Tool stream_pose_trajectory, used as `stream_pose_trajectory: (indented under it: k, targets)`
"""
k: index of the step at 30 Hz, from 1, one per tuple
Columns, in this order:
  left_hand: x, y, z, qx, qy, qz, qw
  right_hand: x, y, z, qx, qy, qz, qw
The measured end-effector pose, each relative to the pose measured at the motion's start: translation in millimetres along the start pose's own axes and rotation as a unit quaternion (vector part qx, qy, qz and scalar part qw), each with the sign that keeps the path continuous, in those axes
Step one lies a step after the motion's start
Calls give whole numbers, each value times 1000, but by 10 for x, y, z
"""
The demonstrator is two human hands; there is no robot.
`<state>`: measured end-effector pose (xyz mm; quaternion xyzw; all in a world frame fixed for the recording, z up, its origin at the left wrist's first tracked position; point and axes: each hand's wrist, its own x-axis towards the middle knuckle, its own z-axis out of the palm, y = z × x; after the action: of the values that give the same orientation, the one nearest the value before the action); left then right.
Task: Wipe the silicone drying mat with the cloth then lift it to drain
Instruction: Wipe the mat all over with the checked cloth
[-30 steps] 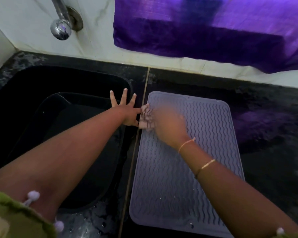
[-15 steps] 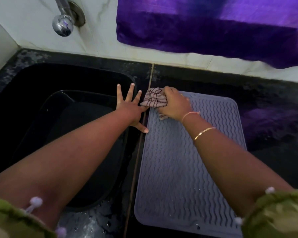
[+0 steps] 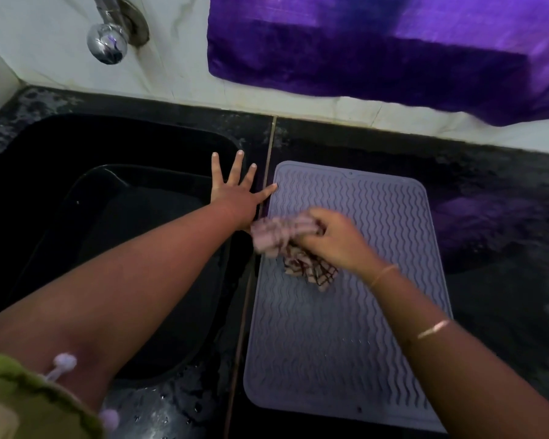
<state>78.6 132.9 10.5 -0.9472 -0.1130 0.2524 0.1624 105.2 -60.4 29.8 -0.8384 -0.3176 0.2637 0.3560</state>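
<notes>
A grey silicone drying mat (image 3: pixel 355 337) with wavy ridges lies flat on the black counter, right of the sink. My right hand (image 3: pixel 333 239) grips a bunched checked cloth (image 3: pixel 286 242) and presses it on the mat's left side, about a third of the way down from the far edge. The cloth is motion-blurred. My left hand (image 3: pixel 235 193) lies flat with fingers spread on the sink's right rim, its thumb tip touching the mat's far left edge.
A black sink (image 3: pixel 86 147) holding a dark basin (image 3: pixel 133 270) fills the left. A chrome tap (image 3: pixel 107 42) juts from the white wall above it. A purple cloth (image 3: pixel 393 49) hangs on the wall behind the mat. The counter (image 3: pixel 504 280) continues to the right; water drops lie near the front.
My right hand has swept the cloth from the mat's far left corner back toward me along the left side. The left hand stays spread on the sink rim.
</notes>
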Motion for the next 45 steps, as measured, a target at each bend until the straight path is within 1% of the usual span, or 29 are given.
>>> stream_pose_trajectory:
  k: [1, 3, 5, 7, 8, 9, 10, 12, 13, 14, 16, 20, 22, 23, 25, 26, 27, 29, 30, 32, 34, 37, 40, 45]
  targets:
    - [-18, 4, 0, -13, 7, 6, 1000, 100, -12, -113, 37, 8, 37, 999]
    - [-60, 6, -3, -41, 22, 27, 999, 366, 19, -313, 59, 35, 80, 994]
    - [-106, -7, -9, -57, 30, 65, 996, 640, 65, -410, 17, 68, 114, 991]
    - [-146, -21, -17, -66, 28, 101, 992, 807, 115, -341, -81, 120, 155, 977]
    - [-155, -27, -23, -70, 24, 114, 991, 815, 113, -246, -123, 152, 153, 969]
    - [-158, -33, -27, -73, 19, 123, 989, 783, 101, -124, -150, 180, 127, 964]
    - [-158, -41, -30, -74, 15, 130, 989, 729, 95, 17, -169, 186, 89, 964]
    - [-159, -47, -30, -77, 4, 136, 988, 580, 138, 308, -238, 124, 51, 962]
    - [-161, -43, -28, -77, -3, 138, 987, 506, 178, 425, -285, 97, 52, 952]
    - [-167, -31, -21, -72, -8, 137, 988, 462, 214, 498, -318, 91, 55, 942]
    - [-185, 9, -14, -53, -11, 131, 990, 410, 186, 540, -333, 92, 62, 936]
    - [-202, 45, -19, -49, 3, 120, 992, 171, 22, 515, -376, 29, 36, 925]
    - [-205, 34, -7, -62, 2, 119, 991, -95, -12, 585, -383, 28, 9, 923]
    - [-210, 31, 3, -65, 0, 120, 991, -214, -13, 628, -374, 44, -9, 926]
    - [-221, 31, 20, -64, -4, 121, 991, -276, 5, 676, -332, 92, 0, 939]
    - [-217, 31, 25, -62, -5, 121, 991, -203, 24, 666, -311, 107, 17, 944]
    - [-211, 33, 27, -59, -6, 121, 991, -88, 58, 648, -299, 105, 35, 948]
    - [-200, 45, 23, -54, -5, 117, 992, 206, 131, 609, -302, 72, 54, 949]
    - [-199, 49, 17, -52, -7, 115, 992, 356, 149, 584, -308, 68, 51, 947]
    - [-206, 55, 25, -51, -15, 111, 992, 626, 164, 524, -319, 83, 43, 943]
    - [-204, 56, 39, -47, -18, 103, 993, 858, 149, 450, -320, 102, 60, 940]
    - [-196, 76, 18, -18, -10, 87, 996, 1027, 105, 410, -288, 121, 89, 946]
    - [-197, 95, 7, -2, -14, 83, 996, 787, 77, 522, -304, 148, 62, 939]
    - [-217, 112, 50, -20, -5, 94, 995, -18, 13, 805, -335, 135, 18, 932]
